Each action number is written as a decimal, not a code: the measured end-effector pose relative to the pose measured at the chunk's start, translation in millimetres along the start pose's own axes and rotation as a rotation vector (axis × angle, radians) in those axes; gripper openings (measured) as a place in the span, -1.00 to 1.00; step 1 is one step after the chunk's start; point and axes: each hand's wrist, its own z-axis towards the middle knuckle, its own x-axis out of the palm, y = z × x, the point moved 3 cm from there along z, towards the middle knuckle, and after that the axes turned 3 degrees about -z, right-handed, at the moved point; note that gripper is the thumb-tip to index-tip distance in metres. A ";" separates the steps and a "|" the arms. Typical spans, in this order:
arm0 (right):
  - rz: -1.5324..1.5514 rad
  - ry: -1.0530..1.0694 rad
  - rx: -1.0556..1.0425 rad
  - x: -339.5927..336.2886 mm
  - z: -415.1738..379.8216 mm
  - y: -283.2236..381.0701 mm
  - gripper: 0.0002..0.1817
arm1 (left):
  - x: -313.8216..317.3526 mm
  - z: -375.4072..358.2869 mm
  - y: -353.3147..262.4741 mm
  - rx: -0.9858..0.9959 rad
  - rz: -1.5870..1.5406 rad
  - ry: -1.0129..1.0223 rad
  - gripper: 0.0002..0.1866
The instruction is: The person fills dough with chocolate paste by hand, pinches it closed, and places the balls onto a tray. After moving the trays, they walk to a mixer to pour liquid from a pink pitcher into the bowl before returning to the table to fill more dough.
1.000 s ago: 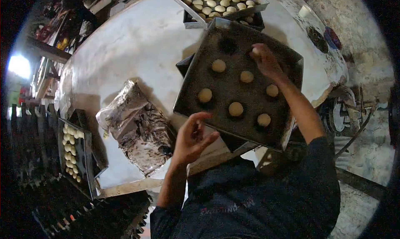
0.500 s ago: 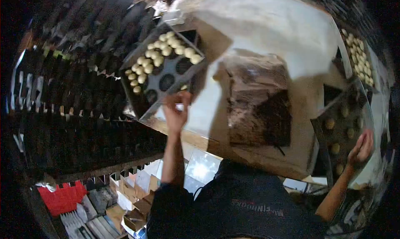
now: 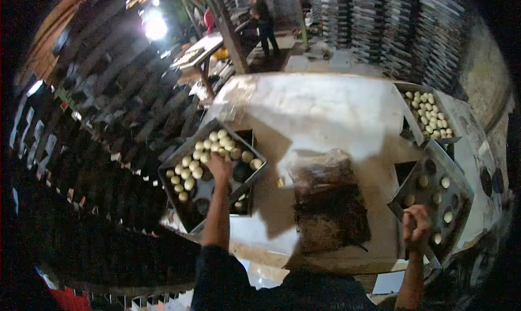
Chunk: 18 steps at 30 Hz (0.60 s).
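Observation:
My left hand [image 3: 220, 168] reaches over the left metal tray [image 3: 172, 200], its fingertips down among pale round dough balls [image 3: 191, 172]. The fingers are partly hidden, so their grip does not show. Dough balls cluster along the far and left parts of that tray. My right hand [image 3: 417, 228] hovers at the near left side of the right metal tray [image 3: 458, 175], its fingers curled towards the thumb. Whether anything sits between them cannot be made out. Dough balls [image 3: 448, 217] lie spaced apart in this tray.
A dark, wrinkled sheet-like bundle [image 3: 331, 208] lies between the trays on the pale worktable [image 3: 325, 105]. Farther right, another tray [image 3: 456, 139] holds many dough balls. Stacked dark trays [image 3: 108, 164] rise at left. A person [image 3: 264, 23] stands in the background near another table [image 3: 203, 48].
The view has tilted up, showing the room beyond. My left hand has moved from the tray's near edge in among the dough balls. My right hand has shifted left and its fingers have curled.

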 end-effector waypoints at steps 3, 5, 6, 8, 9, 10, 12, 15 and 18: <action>0.370 0.122 0.090 31.5 -10.8 -2.6 -0.82 | -59.0 -96.2 -152.2 0.213 -0.788 -0.002 -0.60; 0.786 0.317 0.350 69.0 -25.3 -10.6 -0.77 | -66.4 -169.0 -227.5 0.334 -0.817 0.071 -0.29; 1.020 0.415 0.420 89.5 -34.6 -18.0 -0.72 | -69.3 -203.7 -261.2 0.378 -0.840 0.231 -0.21; 1.266 0.523 0.501 104.9 -40.6 -22.1 -0.62 | -72.6 -262.4 -320.0 0.459 -0.830 0.514 -0.09; 1.295 0.537 0.485 100.0 -36.8 -19.1 -0.58 | -72.9 -286.2 -345.1 0.503 -0.801 0.634 -0.07; 1.227 0.526 0.494 67.7 -20.0 -11.4 -0.56 | -66.0 -304.1 -357.8 0.505 -0.803 0.800 -0.03; 1.162 0.432 0.376 46.6 -9.8 -21.2 -0.56 | -69.2 -317.0 -369.2 0.406 -0.929 0.790 -0.11; 0.984 0.187 -0.080 31.1 -9.8 -24.8 -0.56 | -91.6 -334.4 -376.6 0.043 -1.267 0.897 -0.31; 0.884 0.139 -0.158 -0.5 -18.4 3.6 -0.62 | -97.4 -348.3 -371.6 -0.025 -1.157 0.686 -0.58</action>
